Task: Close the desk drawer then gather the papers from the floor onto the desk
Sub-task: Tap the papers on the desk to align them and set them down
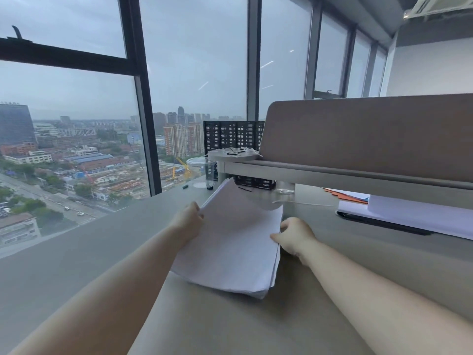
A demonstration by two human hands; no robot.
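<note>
Smooth grey desk; both hands grip flat white papers.

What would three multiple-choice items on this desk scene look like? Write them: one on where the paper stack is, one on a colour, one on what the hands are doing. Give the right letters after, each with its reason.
1. Where is the stack of white papers?
A. On the floor
B. On the desk, near edge raised
C. On the raised shelf

2. What colour is the sheet lying under the raised shelf at right?
A. Orange
B. Green
C. Black

3. What are the hands doing?
A. Both rest flat on the desk, away from the stack
B. Only one touches the stack
C. The left hand and right hand hold opposite side edges of the stack

Answers:
1 B: the far end lies toward the desktop, while the near edge casts a shadow below it.
2 A: an orange edge shows beneath the shelf.
3 C: fingers of each hand meet a side edge.
</note>
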